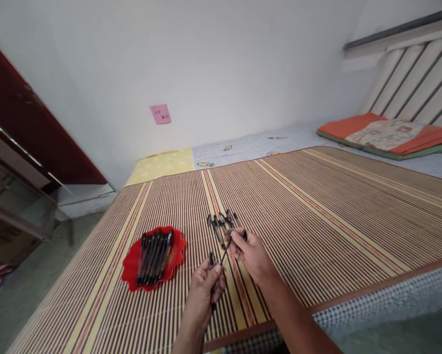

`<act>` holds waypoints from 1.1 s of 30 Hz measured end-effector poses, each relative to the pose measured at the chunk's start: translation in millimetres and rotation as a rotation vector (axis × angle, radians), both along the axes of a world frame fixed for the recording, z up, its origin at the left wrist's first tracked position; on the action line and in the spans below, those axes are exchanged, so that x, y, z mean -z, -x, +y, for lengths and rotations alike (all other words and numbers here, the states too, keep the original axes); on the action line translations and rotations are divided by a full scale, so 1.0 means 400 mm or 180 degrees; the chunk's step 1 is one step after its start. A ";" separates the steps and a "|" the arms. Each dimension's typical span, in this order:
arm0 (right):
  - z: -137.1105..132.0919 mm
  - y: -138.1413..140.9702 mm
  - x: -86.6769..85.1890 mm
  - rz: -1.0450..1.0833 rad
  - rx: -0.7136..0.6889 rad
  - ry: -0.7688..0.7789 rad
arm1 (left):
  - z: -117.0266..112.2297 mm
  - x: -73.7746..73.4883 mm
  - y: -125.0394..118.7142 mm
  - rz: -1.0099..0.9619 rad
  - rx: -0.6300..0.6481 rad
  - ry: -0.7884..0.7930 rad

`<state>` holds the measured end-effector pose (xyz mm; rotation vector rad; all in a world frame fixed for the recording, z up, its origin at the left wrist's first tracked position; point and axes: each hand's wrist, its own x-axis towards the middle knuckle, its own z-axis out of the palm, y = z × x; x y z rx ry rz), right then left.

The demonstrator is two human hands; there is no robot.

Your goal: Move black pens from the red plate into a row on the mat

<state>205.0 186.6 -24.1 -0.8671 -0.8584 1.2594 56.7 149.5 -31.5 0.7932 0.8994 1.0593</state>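
Observation:
My left hand (202,285) is closed around a pen (211,256), whose dark end sticks up above the fingers. My right hand (250,251) pinches a thin dark rod, like a pen refill (225,251), that slants down to my left fingertips. A black pen cap (244,235) shows at the right hand's knuckles; how it is held is hidden. Just beyond my hands, several loose black-capped pens (216,228) lie on the striped mat, partly covered by the right hand. To the left, a red scalloped plate (129,268) holds a row of several dark pens (154,258).
The striped bamboo mat (298,216) covers a bed against a white wall with a pink note (161,114). Folded orange bedding (371,132) lies at the far right beside a slatted headboard (412,78). A cardboard box (10,241) stands on the floor at left.

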 end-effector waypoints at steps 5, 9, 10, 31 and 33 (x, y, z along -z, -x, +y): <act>0.000 0.000 -0.006 0.0152 -0.0103 0.0035 | -0.003 0.003 -0.002 0.0137 -0.0079 0.0026; -0.003 0.002 -0.012 0.0292 -0.0192 0.0045 | -0.001 0.010 -0.002 0.0119 -0.0034 -0.0059; -0.004 0.002 -0.013 0.0311 -0.0207 0.0058 | -0.001 0.012 -0.002 0.0110 -0.0026 -0.0076; 0.012 -0.034 -0.023 0.0496 0.0519 0.0214 | -0.001 0.037 -0.006 0.0314 0.0042 -0.0336; 0.037 -0.082 -0.026 -0.0006 0.0745 0.0261 | 0.000 0.038 -0.006 0.0325 -0.0011 -0.0319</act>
